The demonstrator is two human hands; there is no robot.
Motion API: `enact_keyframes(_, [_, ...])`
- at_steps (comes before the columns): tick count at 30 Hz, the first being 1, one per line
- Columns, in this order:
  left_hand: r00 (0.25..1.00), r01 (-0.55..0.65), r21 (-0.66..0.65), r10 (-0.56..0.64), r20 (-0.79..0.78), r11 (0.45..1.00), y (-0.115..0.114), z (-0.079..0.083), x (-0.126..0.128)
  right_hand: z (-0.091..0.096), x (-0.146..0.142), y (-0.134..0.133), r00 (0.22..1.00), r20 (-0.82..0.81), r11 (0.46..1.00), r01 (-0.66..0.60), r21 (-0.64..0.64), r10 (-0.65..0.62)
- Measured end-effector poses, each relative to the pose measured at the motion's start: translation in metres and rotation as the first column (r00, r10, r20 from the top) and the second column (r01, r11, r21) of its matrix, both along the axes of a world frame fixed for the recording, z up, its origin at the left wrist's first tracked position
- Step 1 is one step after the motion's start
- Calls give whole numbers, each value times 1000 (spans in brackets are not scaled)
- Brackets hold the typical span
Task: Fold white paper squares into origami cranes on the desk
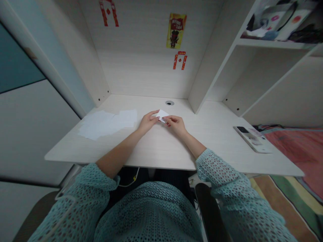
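Observation:
A small folded piece of white paper [162, 114] is held between my two hands, just above the middle of the white desk [156, 148]. My left hand [148, 121] pinches its left side, with the thumb on the near edge and the forefinger along the far edge. On the other side my right hand [176, 123] grips the lower right part with thumb and fingertips. The fingertips cover part of the paper's near edge. To the left of my left hand, several white paper sheets [101, 124] lie spread and overlapping on the desk.
A phone [252, 139] in a pale case lies on the desk's right side. A round cable hole [170, 103] is near the back panel. An upright divider [209, 60] and a loaded shelf [277, 43] stand at right. A chair armrest [209, 208] is below the desk edge.

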State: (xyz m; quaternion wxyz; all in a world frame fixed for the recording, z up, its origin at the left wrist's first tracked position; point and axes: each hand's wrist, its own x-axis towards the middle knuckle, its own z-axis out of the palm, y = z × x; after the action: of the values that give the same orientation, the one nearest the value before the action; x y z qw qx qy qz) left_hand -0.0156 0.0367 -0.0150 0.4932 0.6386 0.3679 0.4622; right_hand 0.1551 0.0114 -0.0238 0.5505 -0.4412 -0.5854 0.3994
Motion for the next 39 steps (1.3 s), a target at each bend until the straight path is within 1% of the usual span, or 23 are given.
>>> enact_keyframes(4, [999, 32, 1, -32, 23, 999, -4, 2, 2, 0, -1, 1, 997, -22, 996, 72, 50, -71])
enact_keyframes(7, [998, 51, 32, -52, 29, 998, -8, 4, 4, 1, 0, 1, 996, -24, 993, 91, 77, -89])
enact_keyframes(9, [999, 25, 36, -26, 32, 999, -11, 6, 5, 3, 0, 0, 996, -20, 993, 89, 74, -88])
enact_keyframes(14, [995, -94, 44, 93, 42, 995, -12, 6, 7, 5, -2, -3, 994, 13, 991, 103, 91, -105])
enact_keyframes(19, [991, -123, 5, 123, 55, 992, -10, 4, 8, 3, -2, -3, 989, 30, 979, 137, 151, -143])
enact_keyframes(25, [994, -69, -25, 71, 84, 997, -11, 3, 8, 3, -3, -3, 994, 8, 987, 103, 119, -105])
enact_keyframes(29, [990, -64, -40, 69, 124, 997, -12, 2, 10, 2, -6, -3, 989, -35, 985, 145, 89, -142])
enact_keyframes(32, [986, -73, -40, 78, 148, 997, -13, 2, 12, 0, -8, -3, 983, -73, 980, 176, 90, -170])
enact_keyframes(39, [989, -84, 5, 82, 119, 996, -16, 3, 14, -1, -9, -3, 963, -69, 958, 267, 107, -261])
